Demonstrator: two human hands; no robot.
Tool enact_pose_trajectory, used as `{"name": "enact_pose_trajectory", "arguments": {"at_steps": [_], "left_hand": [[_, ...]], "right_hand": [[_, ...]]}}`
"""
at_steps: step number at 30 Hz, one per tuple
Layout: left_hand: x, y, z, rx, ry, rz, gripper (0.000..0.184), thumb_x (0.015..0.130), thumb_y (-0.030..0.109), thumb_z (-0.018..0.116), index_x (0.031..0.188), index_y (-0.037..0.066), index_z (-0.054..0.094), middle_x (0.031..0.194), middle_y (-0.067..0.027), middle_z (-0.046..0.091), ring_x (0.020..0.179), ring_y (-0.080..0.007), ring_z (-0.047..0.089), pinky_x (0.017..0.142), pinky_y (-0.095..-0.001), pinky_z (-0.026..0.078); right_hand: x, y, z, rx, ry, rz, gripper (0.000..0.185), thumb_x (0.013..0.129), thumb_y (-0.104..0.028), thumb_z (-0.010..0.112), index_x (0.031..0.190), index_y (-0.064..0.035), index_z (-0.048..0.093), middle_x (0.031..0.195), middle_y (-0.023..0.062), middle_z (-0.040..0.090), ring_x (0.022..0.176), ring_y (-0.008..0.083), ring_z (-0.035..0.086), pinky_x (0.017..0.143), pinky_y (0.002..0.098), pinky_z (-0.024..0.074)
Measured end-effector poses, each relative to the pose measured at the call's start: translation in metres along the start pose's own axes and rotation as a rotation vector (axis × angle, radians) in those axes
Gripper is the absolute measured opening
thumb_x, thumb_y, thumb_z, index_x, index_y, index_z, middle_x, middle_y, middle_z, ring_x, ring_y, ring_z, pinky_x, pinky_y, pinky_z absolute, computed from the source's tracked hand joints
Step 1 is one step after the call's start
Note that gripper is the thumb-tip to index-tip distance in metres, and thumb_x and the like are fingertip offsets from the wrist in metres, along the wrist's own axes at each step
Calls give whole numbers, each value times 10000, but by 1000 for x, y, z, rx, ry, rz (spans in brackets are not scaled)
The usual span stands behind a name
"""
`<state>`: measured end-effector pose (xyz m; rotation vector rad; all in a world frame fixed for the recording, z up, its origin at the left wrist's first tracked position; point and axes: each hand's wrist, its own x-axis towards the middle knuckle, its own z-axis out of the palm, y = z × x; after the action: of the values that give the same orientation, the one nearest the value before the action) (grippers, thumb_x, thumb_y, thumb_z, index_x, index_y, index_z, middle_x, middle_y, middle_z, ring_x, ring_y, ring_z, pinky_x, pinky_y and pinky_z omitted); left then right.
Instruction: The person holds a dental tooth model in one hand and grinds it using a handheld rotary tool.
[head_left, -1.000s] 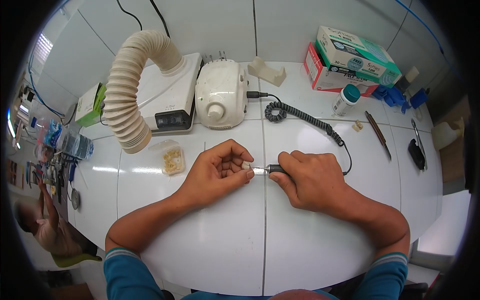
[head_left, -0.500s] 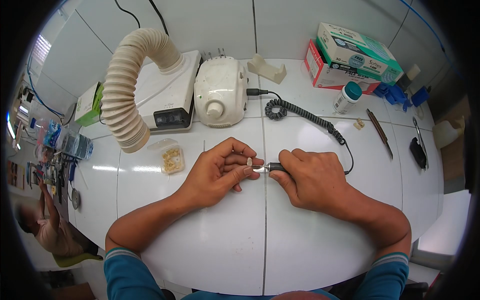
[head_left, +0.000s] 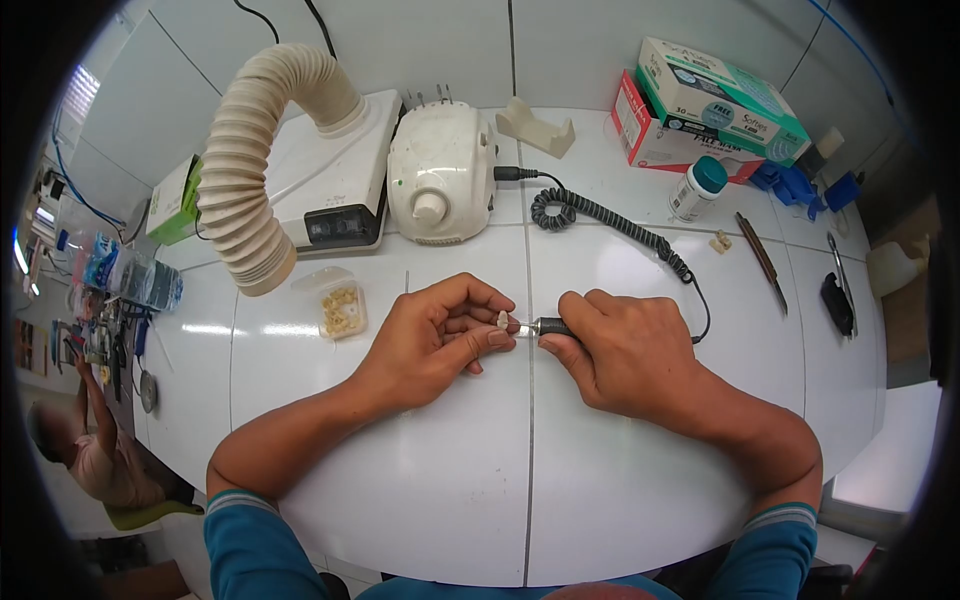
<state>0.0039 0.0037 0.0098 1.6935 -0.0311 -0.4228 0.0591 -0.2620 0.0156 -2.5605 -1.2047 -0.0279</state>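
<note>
My left hand (head_left: 425,345) pinches a small off-white, tooth-shaped piece (head_left: 503,320) between thumb and fingers. In my right hand (head_left: 635,355) is a dark-gripped rotary handpiece (head_left: 550,327) with a metal nose pointing left. Its thin tip lies right at the piece; whether they touch, I cannot make out. A coiled black cable (head_left: 625,233) runs from behind my right hand to the white control unit (head_left: 440,170) with a front knob. Left of my left hand, an opened clear plastic box (head_left: 345,308) holds several small yellowish pieces.
A ribbed suction hose (head_left: 235,175) arches from a white box unit (head_left: 340,185) at back left. Mask boxes (head_left: 715,105), a teal-capped bottle (head_left: 697,190) and a brown-handled carving tool (head_left: 762,262) occupy the right. A water bottle (head_left: 140,280) lies left, near a seated person (head_left: 115,460).
The tooth-shaped piece has turned slightly in my left fingers, and the handpiece tip now sits closer to it. The whole view has shifted a little.
</note>
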Motion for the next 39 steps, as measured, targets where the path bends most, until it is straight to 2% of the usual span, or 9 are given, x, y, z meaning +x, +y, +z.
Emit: {"name": "enact_pose_trajectory", "arguments": {"at_steps": [8, 32, 35, 39], "left_hand": [[-1, -1, 0, -20, -5, -14, 257, 1122, 88, 701, 1352, -11, 643, 1260, -148, 811, 1155, -184, 806, 782, -252, 634], [-1, 1, 1, 54, -5, -26, 254, 1114, 116, 725, 1322, -19, 674, 1170, -110, 821, 1071, -155, 809, 756, -249, 616], [-1, 4, 3, 38, 18, -38, 255, 1093, 103, 753, 1300, -33, 692, 1129, -95, 813, 1010, -124, 791, 752, -243, 607], [-1, -3, 3, 123, 51, 81, 247, 1049, 62, 787, 1262, -46, 722, 1058, -59, 785, 920, -71, 732, 786, -224, 590]], "right_hand": [[0, -1, 1, -18, -9, 3, 363, 1099, -418, 694, 979, -77, 660, 753, 100, 693, 622, 298, 727, 511, 431, 520], [0, -1, 2, -31, 13, -28, 363, 1090, -411, 709, 955, -76, 676, 721, 97, 686, 593, 293, 716, 495, 428, 513], [0, -1, 1, -33, -6, -19, 367, 1090, -411, 708, 951, -73, 678, 727, 99, 689, 595, 297, 717, 496, 434, 514], [0, -1, 1, -9, 5, -18, 371, 1096, -417, 698, 958, -73, 678, 734, 102, 692, 596, 308, 717, 501, 444, 515]]}}
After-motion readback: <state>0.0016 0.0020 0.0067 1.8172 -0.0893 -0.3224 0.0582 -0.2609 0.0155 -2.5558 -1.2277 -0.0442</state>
